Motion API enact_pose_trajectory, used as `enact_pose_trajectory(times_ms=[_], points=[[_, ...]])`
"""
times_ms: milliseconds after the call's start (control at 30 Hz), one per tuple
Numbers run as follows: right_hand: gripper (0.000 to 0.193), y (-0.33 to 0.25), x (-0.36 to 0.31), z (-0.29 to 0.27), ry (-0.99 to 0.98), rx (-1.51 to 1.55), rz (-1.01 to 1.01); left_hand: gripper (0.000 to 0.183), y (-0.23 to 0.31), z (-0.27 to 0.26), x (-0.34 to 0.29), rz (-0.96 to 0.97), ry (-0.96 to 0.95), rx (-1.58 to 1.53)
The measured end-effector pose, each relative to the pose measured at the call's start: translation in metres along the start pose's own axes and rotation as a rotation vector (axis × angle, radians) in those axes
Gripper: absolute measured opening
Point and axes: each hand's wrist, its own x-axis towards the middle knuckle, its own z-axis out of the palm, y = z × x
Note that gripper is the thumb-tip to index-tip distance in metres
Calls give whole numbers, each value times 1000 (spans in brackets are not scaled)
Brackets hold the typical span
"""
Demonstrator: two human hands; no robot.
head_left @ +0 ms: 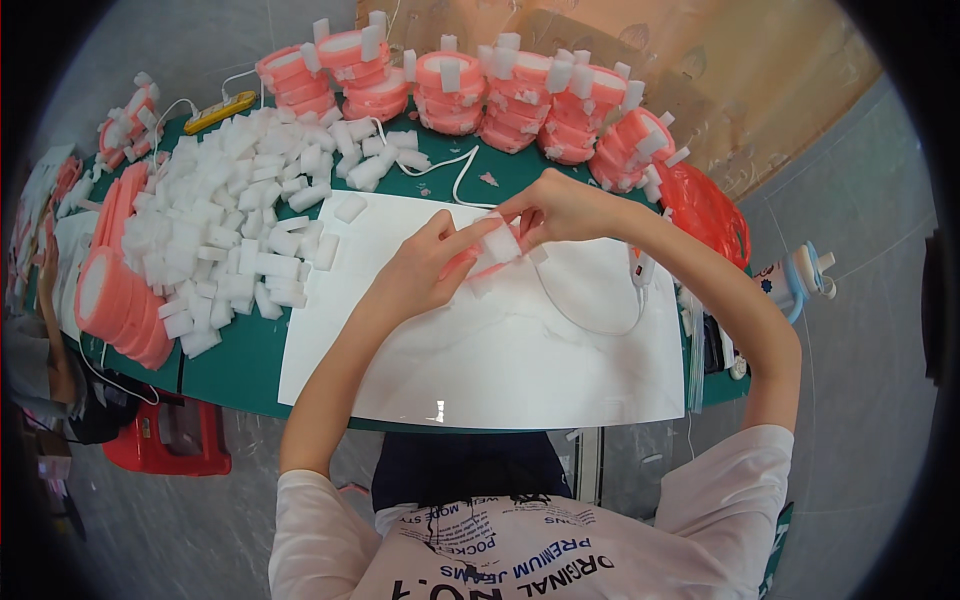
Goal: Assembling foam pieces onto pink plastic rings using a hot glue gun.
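Over the white sheet, both hands meet on a small pink piece with a white foam block against it. My left hand grips the pink piece from the left, its index finger stretched along the block's upper side. From the far right, my right hand bends down with fingers and thumb closed at the block's right edge. The fingers hide much of the pink piece, so its full shape does not show. Left of the hands, one loose foam block lies on the sheet's corner.
White foam blocks form a large pile at left, beside a pink stack. More pink round stacks line the back of the green table. A white cord crosses the sheet. A red bag lies right; another person's arm shows far left.
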Motion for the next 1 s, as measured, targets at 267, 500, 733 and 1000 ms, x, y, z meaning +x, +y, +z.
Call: enact_pose_trajectory(times_ms=[267, 500, 733, 1000], points=[[7, -13, -4, -15, 33, 191, 119, 45, 0, -1, -1, 20, 0, 1], [11, -4, -5, -26, 173, 487, 75, 45, -2, 0, -1, 10, 4, 0], [13, 1, -9, -47, 354, 562, 93, 46, 1, -1, 0, 14, 2, 9], [33, -4, -10, -25, 19, 525, 255, 46, -1, -1, -1, 11, -3, 8]])
